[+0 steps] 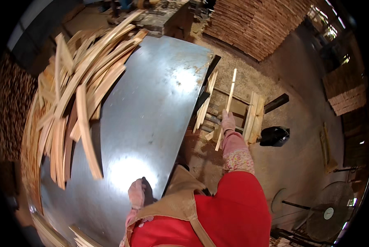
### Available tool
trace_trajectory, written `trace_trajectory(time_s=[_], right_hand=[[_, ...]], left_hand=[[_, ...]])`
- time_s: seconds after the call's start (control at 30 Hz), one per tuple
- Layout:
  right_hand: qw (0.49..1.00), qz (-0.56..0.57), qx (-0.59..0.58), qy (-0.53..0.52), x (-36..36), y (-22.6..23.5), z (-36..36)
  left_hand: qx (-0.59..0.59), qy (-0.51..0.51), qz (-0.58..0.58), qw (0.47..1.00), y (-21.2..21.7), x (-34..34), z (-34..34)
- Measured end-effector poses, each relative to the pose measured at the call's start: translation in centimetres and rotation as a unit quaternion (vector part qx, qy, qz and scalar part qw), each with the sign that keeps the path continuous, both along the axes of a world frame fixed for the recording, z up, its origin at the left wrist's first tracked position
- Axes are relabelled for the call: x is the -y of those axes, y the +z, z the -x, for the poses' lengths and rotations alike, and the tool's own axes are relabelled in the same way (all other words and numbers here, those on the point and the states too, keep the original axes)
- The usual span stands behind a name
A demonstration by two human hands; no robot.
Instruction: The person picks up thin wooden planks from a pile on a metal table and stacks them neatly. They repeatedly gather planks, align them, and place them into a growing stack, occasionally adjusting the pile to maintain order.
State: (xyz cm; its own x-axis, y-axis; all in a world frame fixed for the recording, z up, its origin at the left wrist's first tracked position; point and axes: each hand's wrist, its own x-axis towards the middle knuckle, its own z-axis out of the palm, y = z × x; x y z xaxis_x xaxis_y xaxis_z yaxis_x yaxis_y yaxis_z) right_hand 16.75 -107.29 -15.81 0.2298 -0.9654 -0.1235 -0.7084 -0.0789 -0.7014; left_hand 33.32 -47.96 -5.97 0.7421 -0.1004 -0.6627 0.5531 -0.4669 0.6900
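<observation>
1. Right hand (228, 122) grip is clamped low on a thin wood strip (229, 103); its long axis runs up and away from the grip.
2. Left hand (137, 192) rests on the metal desk (151, 107); I can't tell how its grip stands.
3. Strip pile (73, 103) lies far left of the right grip, nearer the left hand.

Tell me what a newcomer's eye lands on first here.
First the broad shiny metal table, glaring under the light, with a tangled heap of pale wooden strips along its left edge. Then the right hand, gloved in pink, gripping a long thin wooden stick beside the table, while the left hand rests on the metal.
</observation>
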Motion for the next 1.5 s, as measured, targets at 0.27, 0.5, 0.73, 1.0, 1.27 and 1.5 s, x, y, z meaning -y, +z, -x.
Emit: trace_trajectory(time_s=[0.27, 0.5, 0.73, 1.0, 1.27, 1.5], right_hand=[[0.969, -0.237, 0.036, -0.065, 5.9, -8.8, -9.7], [0.962, -0.251, -0.102, 0.023, 8.6, -12.0, -13.8], [0.973, -0.166, -0.041, 0.157, 2.9, -9.3, -5.0], [0.813, -0.271, -0.251, 0.449, -8.7, 0.8, 0.5], [0.656, 0.046, -0.164, 0.736, -24.8, 12.7, -32.1], [0.596, 0.416, -0.015, 0.686, -33.4, 12.9, -56.8]], left_hand=[[0.001, 0.004, -0.125, 0.992, -0.2, 6.4, -0.8], [0.007, -0.002, -0.168, 0.986, 0.3, 8.3, -1.4], [0.4, -0.165, -0.321, 0.842, 4.6, 8.7, -4.5], [0.18, -0.025, -0.557, 0.81, 3.8, 1.5, -17.8], [0.221, 0.039, -0.32, 0.92, 4.6, -5.6, -11.2], [0.014, 0.369, 0.292, 0.882, 8.2, -13.9, 6.4]])
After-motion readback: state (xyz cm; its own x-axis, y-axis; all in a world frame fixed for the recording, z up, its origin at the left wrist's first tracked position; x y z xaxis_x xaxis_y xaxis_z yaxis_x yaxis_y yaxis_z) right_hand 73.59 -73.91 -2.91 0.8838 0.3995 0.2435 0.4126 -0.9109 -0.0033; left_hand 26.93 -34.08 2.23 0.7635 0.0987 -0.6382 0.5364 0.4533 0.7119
